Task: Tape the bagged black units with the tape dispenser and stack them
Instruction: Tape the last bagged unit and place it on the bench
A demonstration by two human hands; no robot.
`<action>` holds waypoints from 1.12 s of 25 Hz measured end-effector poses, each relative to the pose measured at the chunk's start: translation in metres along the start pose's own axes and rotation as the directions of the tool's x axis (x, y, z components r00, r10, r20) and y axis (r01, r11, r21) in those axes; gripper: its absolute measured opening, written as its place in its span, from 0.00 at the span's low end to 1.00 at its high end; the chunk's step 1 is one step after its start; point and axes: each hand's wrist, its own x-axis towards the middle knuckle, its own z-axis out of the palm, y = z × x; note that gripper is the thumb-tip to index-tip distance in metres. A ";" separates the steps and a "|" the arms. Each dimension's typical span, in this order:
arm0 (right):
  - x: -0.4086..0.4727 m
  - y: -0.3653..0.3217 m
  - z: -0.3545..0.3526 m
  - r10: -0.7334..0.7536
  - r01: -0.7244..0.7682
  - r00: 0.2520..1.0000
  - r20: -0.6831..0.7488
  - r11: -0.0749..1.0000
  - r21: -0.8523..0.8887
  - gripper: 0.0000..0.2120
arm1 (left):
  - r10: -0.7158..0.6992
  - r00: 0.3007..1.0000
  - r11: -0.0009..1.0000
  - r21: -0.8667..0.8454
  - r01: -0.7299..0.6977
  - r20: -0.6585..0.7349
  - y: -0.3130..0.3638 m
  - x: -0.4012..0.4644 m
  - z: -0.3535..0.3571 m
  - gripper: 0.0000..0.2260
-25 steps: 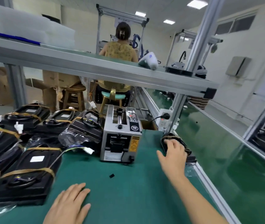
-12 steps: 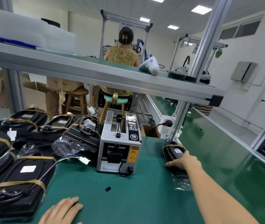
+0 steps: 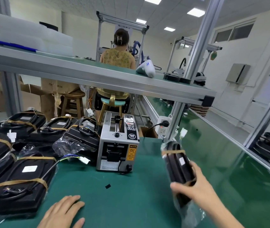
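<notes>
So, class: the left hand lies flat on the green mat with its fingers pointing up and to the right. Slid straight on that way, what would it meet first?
Probably the small black scrap on the mat; beyond that, the tape dispenser. The left hand has bare mat before it until then, though depth is uncertain.

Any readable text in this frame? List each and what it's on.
"CAUTION": header of the yellow warning sticker on the tape dispenser; text below it is too small.
Round black badge on the dispenser top: blurred, unreadable.
Cardboard box under the shelf: partial print, perhaps "75", not sure.
White labels on the bagged black units: too blurred.
</notes>
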 end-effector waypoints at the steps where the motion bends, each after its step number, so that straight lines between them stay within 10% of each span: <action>1: -0.023 -0.001 0.008 -0.056 0.053 0.996 0.068 0.997 0.047 0.54 | 0.013 1.000 0.999 -0.049 -0.014 -0.018 0.005 0.000 -0.002 0.22; 3: -0.059 -0.005 0.036 -0.146 0.136 0.973 0.178 0.988 0.068 0.59 | -0.104 0.990 0.940 -0.336 0.068 -0.091 0.032 0.003 -0.011 0.24; 5: -0.080 -0.015 0.075 -0.246 0.234 0.950 0.194 0.969 0.079 0.62 | -0.207 0.977 0.625 -0.762 0.172 0.051 0.071 0.015 -0.027 0.27; 8: -0.098 -0.041 0.129 -0.362 0.343 0.925 0.119 0.926 0.156 0.63 | -0.257 0.965 0.298 -0.945 0.132 0.054 0.102 0.034 -0.049 0.33; 11: -0.097 -0.063 0.151 -0.430 0.388 0.891 0.146 0.887 0.249 0.60 | -0.308 0.948 0.350 -0.936 0.035 -0.080 0.091 0.043 -0.078 0.27; 16: -0.062 -0.093 0.130 -0.437 0.230 0.881 0.182 0.732 0.642 0.26 | -0.155 0.986 0.465 -0.885 0.015 -0.064 0.042 0.033 -0.104 0.29; 22: -0.058 -0.122 0.142 -0.546 0.350 0.755 0.362 0.803 0.482 0.36 | -0.041 0.998 0.496 -0.866 0.060 0.046 0.043 0.027 -0.088 0.32; 28: -0.080 -0.107 0.168 -0.598 0.591 0.800 -0.037 0.778 0.212 0.52 | -0.063 0.993 0.399 -0.909 0.118 0.101 0.033 0.030 -0.087 0.38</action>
